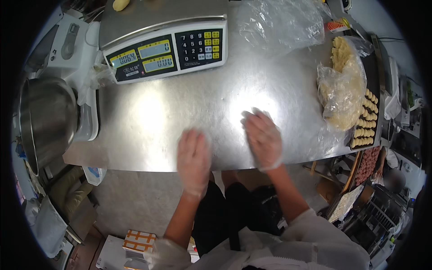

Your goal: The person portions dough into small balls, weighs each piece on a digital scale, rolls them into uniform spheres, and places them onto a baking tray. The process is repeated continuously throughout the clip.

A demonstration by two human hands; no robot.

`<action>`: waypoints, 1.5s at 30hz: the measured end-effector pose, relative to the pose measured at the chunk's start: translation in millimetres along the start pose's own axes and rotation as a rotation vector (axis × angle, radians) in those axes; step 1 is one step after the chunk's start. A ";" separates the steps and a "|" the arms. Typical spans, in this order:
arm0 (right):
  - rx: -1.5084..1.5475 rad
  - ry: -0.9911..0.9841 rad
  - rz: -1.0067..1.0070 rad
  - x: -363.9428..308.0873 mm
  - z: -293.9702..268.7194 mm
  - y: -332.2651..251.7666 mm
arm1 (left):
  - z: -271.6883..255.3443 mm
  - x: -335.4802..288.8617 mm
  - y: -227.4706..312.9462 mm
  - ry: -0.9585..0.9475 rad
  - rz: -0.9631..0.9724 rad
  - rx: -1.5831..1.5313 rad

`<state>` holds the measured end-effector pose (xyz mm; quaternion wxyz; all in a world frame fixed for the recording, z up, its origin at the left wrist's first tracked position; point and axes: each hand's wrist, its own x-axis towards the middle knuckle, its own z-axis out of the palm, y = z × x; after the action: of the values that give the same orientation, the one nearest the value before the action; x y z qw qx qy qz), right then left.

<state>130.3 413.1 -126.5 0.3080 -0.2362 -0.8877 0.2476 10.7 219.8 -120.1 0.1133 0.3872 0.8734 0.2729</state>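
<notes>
Left hand [194, 158]: gloved, fingers flat and together, palm down at the near edge of the steel table [180, 108]; whether anything lies under it cannot be told (motion blur).
Right hand [263, 137]: gloved, flat, slightly farther in; underside likewise hidden.
Bagged dough [342, 92]: lies right of the right hand, the nearer one, long axis running away.
Scale [166, 49]: far, centre-left.

beyond the fingers [258, 118] sits a scale [166, 49] with three yellow-green screens [143, 56] and a dark keypad. right of them lies a clear bag of dough [342, 90]; an orange-and-white box [139, 240] stands on the floor below.
</notes>
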 end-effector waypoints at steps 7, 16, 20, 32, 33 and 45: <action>0.032 0.200 0.414 50.6 15.2 14.6 | 10.7 92.0 2.7 0.142 0.027 0.253; -0.141 0.025 0.511 -4.2 -42.7 21.4 | -31.6 -8.8 -24.3 0.033 -0.274 0.331; 0.004 -0.045 0.492 43.9 6.9 -11.4 | 2.3 80.6 -5.0 0.086 0.033 0.180; -0.005 0.097 0.610 26.8 0.8 2.8 | -1.4 74.8 9.1 0.080 0.058 0.125; -0.245 -0.032 0.183 17.9 20.4 2.1 | 5.6 84.5 18.8 0.004 0.155 0.184; -0.290 0.012 0.488 19.7 -16.6 16.6 | -4.2 69.8 5.0 0.115 0.010 0.219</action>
<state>132.0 442.0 -116.4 0.2077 -0.4859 -0.8290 0.1833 -35.1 272.5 -112.8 0.0188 0.3853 0.9011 0.1983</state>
